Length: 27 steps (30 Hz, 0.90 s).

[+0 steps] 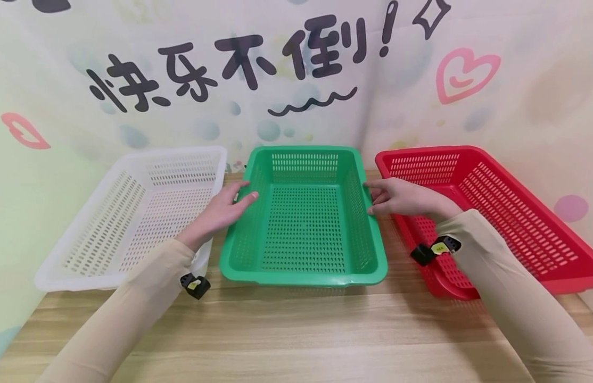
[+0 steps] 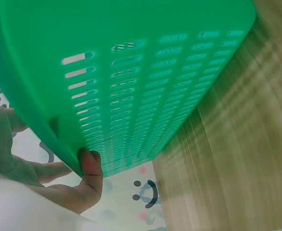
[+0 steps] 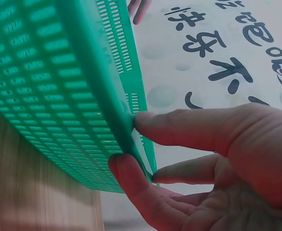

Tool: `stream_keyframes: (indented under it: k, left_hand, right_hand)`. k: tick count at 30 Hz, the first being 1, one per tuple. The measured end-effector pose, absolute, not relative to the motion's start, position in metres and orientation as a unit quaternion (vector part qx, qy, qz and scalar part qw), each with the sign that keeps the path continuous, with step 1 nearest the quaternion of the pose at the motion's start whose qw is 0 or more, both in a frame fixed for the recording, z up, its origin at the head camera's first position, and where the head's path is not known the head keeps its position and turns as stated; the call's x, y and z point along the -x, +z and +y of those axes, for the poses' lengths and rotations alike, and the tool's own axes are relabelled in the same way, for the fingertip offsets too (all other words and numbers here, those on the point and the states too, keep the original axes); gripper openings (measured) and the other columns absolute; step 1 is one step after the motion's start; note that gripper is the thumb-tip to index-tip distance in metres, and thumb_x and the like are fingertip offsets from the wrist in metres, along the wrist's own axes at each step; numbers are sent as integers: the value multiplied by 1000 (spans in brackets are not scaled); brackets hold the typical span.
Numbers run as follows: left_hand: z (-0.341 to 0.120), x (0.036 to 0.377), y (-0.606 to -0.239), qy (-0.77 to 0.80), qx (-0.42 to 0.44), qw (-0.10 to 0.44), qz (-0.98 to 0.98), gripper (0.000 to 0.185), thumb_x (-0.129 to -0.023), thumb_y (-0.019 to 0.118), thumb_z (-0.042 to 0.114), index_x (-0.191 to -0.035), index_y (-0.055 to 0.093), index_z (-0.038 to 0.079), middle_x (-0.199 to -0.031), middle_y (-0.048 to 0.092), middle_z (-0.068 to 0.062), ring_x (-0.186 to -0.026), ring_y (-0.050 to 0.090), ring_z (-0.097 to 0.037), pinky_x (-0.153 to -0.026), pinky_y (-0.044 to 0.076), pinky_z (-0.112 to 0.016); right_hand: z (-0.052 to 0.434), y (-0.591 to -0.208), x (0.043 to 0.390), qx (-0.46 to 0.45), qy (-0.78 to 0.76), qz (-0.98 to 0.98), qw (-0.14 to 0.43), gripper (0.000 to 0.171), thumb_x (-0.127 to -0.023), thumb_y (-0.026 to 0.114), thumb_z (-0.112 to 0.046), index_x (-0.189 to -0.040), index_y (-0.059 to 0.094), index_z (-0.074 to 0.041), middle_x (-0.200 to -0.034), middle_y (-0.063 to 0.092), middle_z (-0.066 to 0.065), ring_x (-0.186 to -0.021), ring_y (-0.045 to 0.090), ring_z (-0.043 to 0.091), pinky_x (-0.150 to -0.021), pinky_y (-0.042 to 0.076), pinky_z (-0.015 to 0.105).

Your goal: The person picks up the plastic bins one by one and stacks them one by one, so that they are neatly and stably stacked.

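Note:
A green plastic basket [image 1: 303, 277] with slotted walls stands in the middle of the table, its inside bare. On its left rim, my left hand [image 1: 222, 210] holds the edge. The left wrist view shows a fingertip [image 2: 90, 163] bent against the outer wall under the lip. My right hand [image 1: 404, 199] pinches the opposite rim. In the right wrist view, the thumb [image 3: 179, 125] lies on the rim's upper side and a finger [image 3: 131, 173] curls beneath its outer edge. The basket's underside is hidden in the head view.
A white basket [image 1: 81, 281] is at the left, partly behind my left forearm. To the right, a red basket [image 1: 531, 199] sits at an angle under my right wrist. Behind all three hangs a printed cloth [image 1: 296, 53]. The wooden table [image 1: 296, 340] extends in front.

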<state>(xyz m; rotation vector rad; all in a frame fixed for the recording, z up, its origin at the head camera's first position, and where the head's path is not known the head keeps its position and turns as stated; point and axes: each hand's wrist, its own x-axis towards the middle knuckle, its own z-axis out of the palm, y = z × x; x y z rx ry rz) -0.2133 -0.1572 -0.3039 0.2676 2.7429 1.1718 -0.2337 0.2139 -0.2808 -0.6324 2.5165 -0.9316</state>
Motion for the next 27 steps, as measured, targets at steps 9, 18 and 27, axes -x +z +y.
stream_keyframes:
  k: [9,18,27]
  left_hand:
    - [-161,213,-302,443,-64,94,889,67,-102,44,38,-154,18,5,-152,27,-24,-128,40,-43,-103,37,-54]
    - [-168,210,-299,516,-60,109,847,64,-100,51,28,-152,23,4,-148,32,-21,-127,43,-37,-101,40,-50]
    - [-175,205,-294,564,-76,111,815,64,-96,56,16,-150,26,-1,-151,32,-16,-118,55,-34,-107,34,-48]
  right_hand:
    - [216,-279,235,223,-344,894,181,70,-90,68,-8,-146,30,8,-116,61,24,-101,64,34,-83,55,44]
    - [222,-271,233,209,-358,895,164,69,-90,68,-10,-148,34,1,-116,58,20,-105,60,34,-82,55,44]
    - [227,-266,234,187,-380,890,170,68,-91,68,-14,-149,34,-4,-122,54,20,-107,56,33,-86,52,48]
